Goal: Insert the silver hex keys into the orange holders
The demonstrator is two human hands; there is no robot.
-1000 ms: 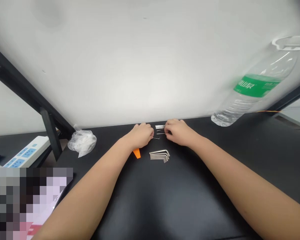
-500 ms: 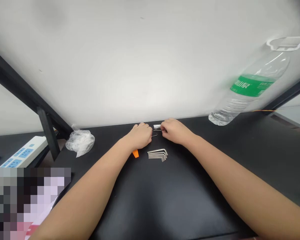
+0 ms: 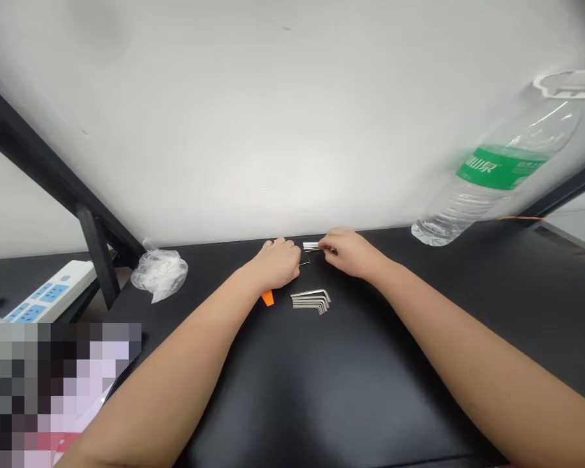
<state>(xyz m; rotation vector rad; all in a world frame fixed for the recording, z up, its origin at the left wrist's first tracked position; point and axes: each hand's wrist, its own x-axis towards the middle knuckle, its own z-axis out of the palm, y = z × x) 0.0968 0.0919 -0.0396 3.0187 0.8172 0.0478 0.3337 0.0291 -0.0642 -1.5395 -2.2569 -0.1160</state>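
Observation:
Both my hands rest at the far edge of a black table (image 3: 322, 390). My left hand (image 3: 277, 265) is curled, its fingertips pinching a thin small hex key (image 3: 305, 262). My right hand (image 3: 350, 255) is curled too, with fingertips on a little row of small hex keys (image 3: 311, 246) lying close to the white wall. A neat bundle of several larger L-shaped hex keys (image 3: 312, 301) lies on the table just in front of both hands. An orange plastic piece (image 3: 268, 298) pokes out from under my left wrist.
A crumpled clear plastic bag (image 3: 159, 273) lies to the left near a black frame leg (image 3: 95, 253). A white power strip (image 3: 49, 298) sits further left. A clear water bottle with a green label (image 3: 492, 170) stands at the far right.
The loose thin key that lay between my hands is now at my left fingertips, and my right fingers have shifted onto the row of small keys. The bundle has not moved.

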